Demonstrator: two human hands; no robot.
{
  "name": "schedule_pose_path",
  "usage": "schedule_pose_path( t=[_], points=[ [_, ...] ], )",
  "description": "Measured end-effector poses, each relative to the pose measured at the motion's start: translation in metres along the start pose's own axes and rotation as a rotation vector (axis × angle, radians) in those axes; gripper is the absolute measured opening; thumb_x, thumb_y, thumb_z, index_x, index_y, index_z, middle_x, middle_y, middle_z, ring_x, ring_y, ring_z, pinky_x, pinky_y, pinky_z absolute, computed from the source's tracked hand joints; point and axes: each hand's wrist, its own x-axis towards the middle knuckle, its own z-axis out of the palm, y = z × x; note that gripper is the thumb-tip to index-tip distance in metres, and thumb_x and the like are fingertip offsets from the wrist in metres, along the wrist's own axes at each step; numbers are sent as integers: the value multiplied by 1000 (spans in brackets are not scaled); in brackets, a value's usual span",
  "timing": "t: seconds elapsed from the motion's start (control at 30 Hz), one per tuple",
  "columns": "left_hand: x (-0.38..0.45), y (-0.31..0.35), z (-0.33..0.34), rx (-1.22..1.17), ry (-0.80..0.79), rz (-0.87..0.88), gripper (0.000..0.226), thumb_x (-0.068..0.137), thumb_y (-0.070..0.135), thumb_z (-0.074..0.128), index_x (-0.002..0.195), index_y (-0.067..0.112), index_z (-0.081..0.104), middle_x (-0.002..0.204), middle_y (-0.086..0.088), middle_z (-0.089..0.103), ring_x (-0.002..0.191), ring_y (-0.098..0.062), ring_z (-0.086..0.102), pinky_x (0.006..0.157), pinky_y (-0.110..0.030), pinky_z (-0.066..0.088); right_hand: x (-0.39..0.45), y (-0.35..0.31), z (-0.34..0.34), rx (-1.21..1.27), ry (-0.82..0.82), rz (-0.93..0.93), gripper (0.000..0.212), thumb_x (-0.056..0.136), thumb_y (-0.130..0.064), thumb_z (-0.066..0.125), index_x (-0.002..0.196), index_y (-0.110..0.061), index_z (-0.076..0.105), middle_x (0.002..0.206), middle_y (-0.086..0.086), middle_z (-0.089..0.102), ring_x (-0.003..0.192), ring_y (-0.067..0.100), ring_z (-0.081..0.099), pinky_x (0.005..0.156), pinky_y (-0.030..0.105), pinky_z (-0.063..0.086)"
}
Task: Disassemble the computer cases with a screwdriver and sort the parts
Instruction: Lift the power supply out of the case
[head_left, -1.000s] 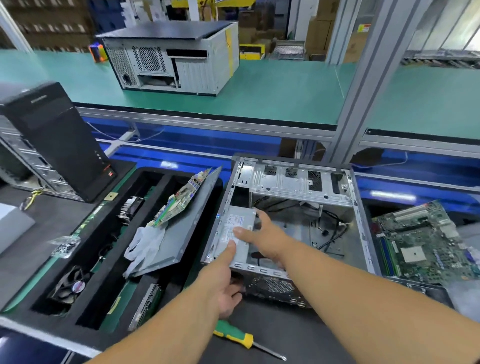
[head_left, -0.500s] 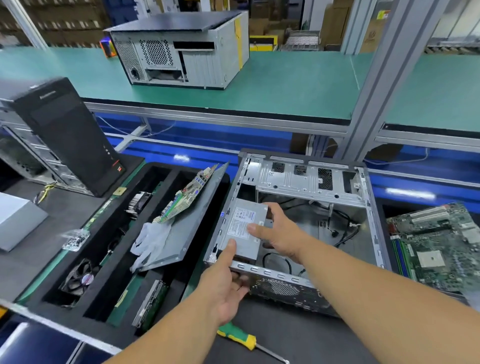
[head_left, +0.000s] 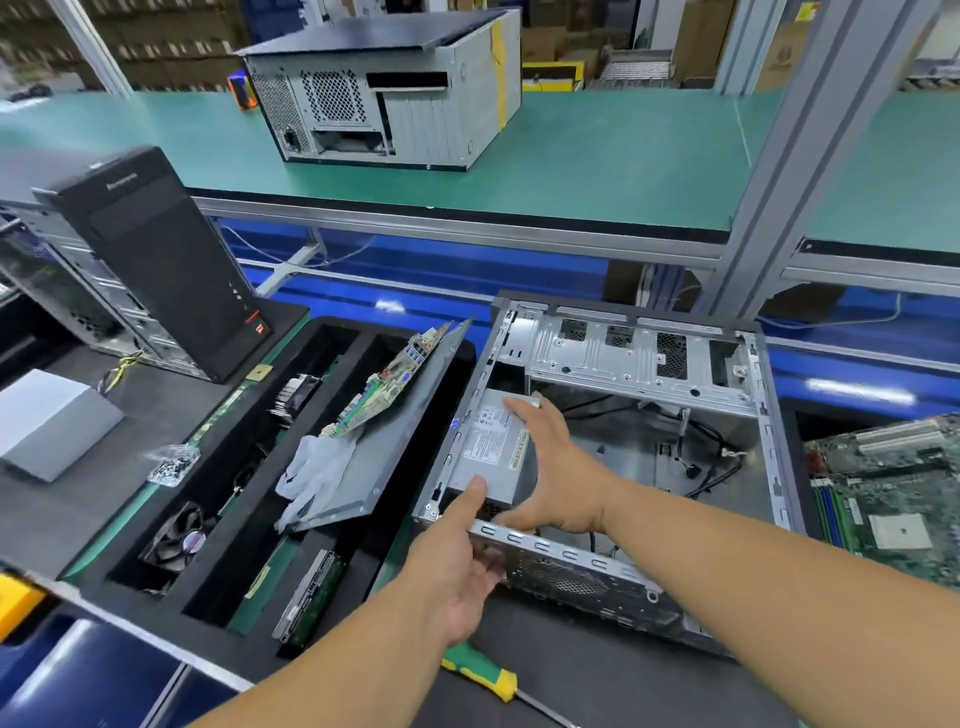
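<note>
- Open computer case (head_left: 639, 364) lies on its side on the dark mat, centre-right, side panel off.
- Power supply (head_left: 491, 441), grey box w/ label, sits in the case's near-left corner.
- Right hand (head_left: 550, 467) grips the power supply: fingers over its far edge, thumb at its near end.
- Left hand (head_left: 462, 561) holds the case's near rim, thumb up against the power supply.
- Screwdriver (head_left: 480, 670), green/yellow handle, lies on the mat under the left arm, untouched.
- Black sorting tray (head_left: 358, 587) left of the case holds a circuit board (head_left: 384, 387), a grey panel, a white glove (head_left: 311, 473), a fan.
- Another circuit board at far right; black tower (head_left: 161, 260) at left; 3rd case (head_left: 395, 93) on the green shelf.
</note>
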Motion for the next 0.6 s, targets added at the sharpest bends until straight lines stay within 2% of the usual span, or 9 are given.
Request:
schedule_pose_path(
  t=[0.07, 0.13, 0.2, 0.33, 0.43, 0.53, 0.6],
  points=[
    [2, -2, 0, 3, 8, 11, 53, 88, 44, 79, 118, 0, 69, 106, -18, 71, 98, -31, 59, 97, -44, 57, 3, -1, 2, -25, 35, -16, 136, 52, -56, 91, 153, -57, 1, 159, -14, -1, 130, 28, 49, 93, 36, 54],
    [3, -3, 0, 9, 11, 19, 51, 87, 44, 79, 114, 1, 70, 103, -19, 69, 99, -32, 57, 102, -46, 54, 3, 1, 1, -30, 62, -36, 133, 53, -50, 92, 154, -50, 5, 148, -14, 11, 110, 25, 56, 82, 29, 52],
    [4, -4, -1, 18, 9, 25, 51, 85, 46, 80, 110, 2, 72, 100, -18, 70, 96, -32, 59, 103, -47, 54, 1, 2, -1, -20, 76, -49, 133, 53, -47, 93, 154, -48, 7, 142, -15, 14, 107, 22, 55, 81, 24, 48],
    [5, -5, -2, 3, 22, 48, 51, 81, 47, 82, 106, 3, 74, 94, -16, 73, 84, -29, 63, 98, -46, 56, -2, 3, -3, -24, 72, -50, 132, 54, -46, 93, 154, -47, 8, 140, -16, 14, 106, 20, 54, 82, 23, 46],
    [7, -6, -1, -44, 36, 49, 61, 78, 50, 84, 114, 1, 75, 105, -19, 70, 97, -31, 57, 106, -50, 51, -4, 3, -4, -58, 68, -61, 130, 54, -48, 93, 152, -51, 8, 139, -15, 15, 98, 15, 56, 78, 25, 49],
    [7, -6, -1, -55, 18, 53, 66, 73, 49, 85, 117, 1, 74, 109, -17, 74, 96, -31, 61, 93, -43, 57, -4, 5, -3, -70, 75, -60, 130, 52, -50, 93, 150, -54, 8, 137, -15, 16, 88, 5, 55, 69, 22, 49],
    [7, -6, -1, -54, 19, 60, 68, 70, 48, 87, 117, 2, 74, 112, -19, 76, 95, -30, 66, 88, -41, 59, -3, 7, -3, -79, 79, -66, 130, 51, -51, 92, 150, -54, 8, 136, -15, 17, 89, 5, 55, 69, 22, 50]
  ],
)
